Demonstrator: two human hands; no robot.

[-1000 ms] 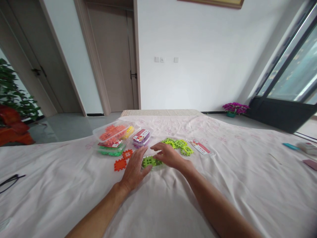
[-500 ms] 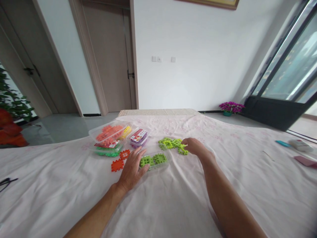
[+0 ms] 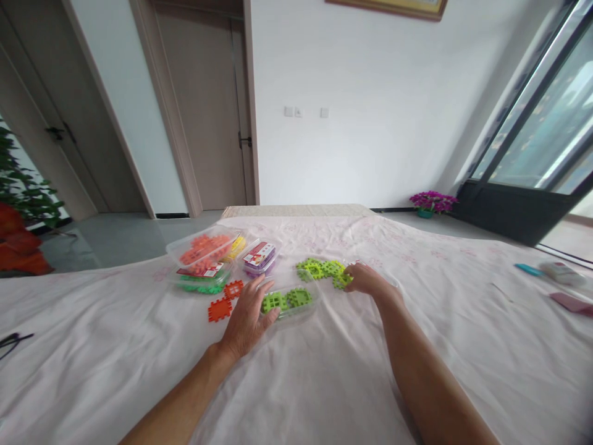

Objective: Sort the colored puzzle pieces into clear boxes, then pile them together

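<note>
My left hand point(image 3: 251, 313) grips the left end of a clear plastic box point(image 3: 296, 313), thumb on the near side and fingers on the far side. Two green toothed building pieces point(image 3: 299, 297) lie side by side in the box. Beyond it and to the right is a loose pile of lime-green building pieces point(image 3: 317, 268) on the cloth. My right hand point(image 3: 365, 279) is at the right edge of that pile, its fingertips closed on a lime-green piece point(image 3: 341, 280). Two orange building pieces point(image 3: 219, 309) lie left of my left hand.
Stacked clear boxes hold orange pieces point(image 3: 206, 250), green pieces point(image 3: 202, 287) and yellow pieces point(image 3: 237, 246). A labelled box of purple pieces point(image 3: 259, 257) stands beside them. A pale cloth point(image 3: 296, 383) covers the surface. Far right lie a blue object point(image 3: 529, 269) and a pink one point(image 3: 572, 303).
My right hand has lowered slightly, and its fingers have come onto the lime-green piece at the pile's edge. My left hand and the box have stayed in place.
</note>
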